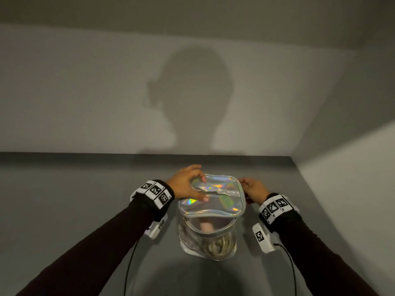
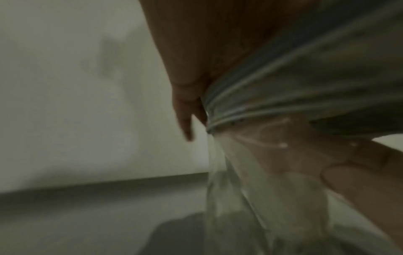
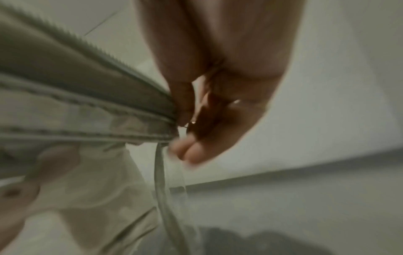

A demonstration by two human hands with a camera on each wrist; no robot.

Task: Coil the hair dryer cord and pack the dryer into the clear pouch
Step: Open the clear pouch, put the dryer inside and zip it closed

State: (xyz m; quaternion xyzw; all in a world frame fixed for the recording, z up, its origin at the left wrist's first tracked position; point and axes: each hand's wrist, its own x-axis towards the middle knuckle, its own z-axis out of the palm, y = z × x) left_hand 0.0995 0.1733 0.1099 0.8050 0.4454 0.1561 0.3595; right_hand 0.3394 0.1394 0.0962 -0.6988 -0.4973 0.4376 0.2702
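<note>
One clear pouch (image 1: 208,236) stands upright on the grey table (image 1: 74,199), near the middle and close to the person. It is a squat, cylinder-like bag with see-through plastic walls, a silver zipper band around the top edge, and a flat lid (image 1: 211,197) of holographic silver film that throws rainbow glints. The lid lies over the opening but is lifted a little at the near edge, where the zipper is not closed. Through the near wall one pale pink hair dryer (image 1: 206,227) shows as a blurred shape, and below it one coil of beige cord (image 1: 220,245) lies bundled at the bottom of the pouch. Two hands are on the pouch. The left hand (image 1: 188,184) arches over the far left part of the lid, its fingers bent and spread, with the thumb on the holographic film and the fingertips on the far edge; it presses and steadies the lid. The right hand (image 1: 254,190) sits at the right rim with its fingers curled in; in the right wrist view the fingertips (image 3: 189,153) pinch a small metal zipper pull (image 3: 191,122) at the end of the zipper band. Each wrist carries one black band with white coded markers, and one dark cable trails from each toward the near edge.
</note>
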